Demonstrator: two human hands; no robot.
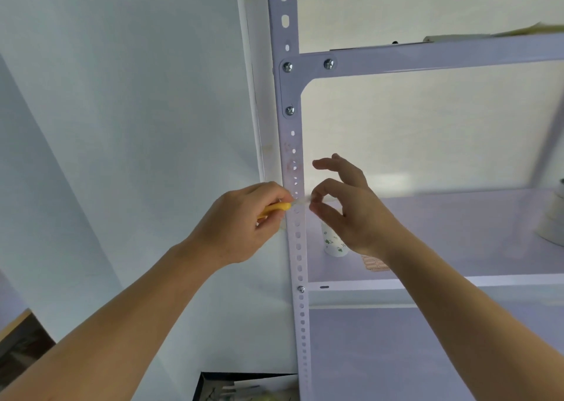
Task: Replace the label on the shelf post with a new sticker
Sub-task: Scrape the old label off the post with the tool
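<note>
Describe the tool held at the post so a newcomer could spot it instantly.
Find the white perforated shelf post running up the picture's middle. At its left edge, the left hand grips a small tool; it is the only bright yellow thing there.

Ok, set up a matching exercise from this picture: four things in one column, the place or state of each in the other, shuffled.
Things:
1. left hand
2. right hand
3. cup
4. shelf post

Place or state:
A. stands on the shelf, behind a hand
B. grips the yellow tool
C. upright, white, punched with holes
D. pinches a pale strip at the post

Pairs: 1-B, 2-D, 3-A, 4-C
</note>
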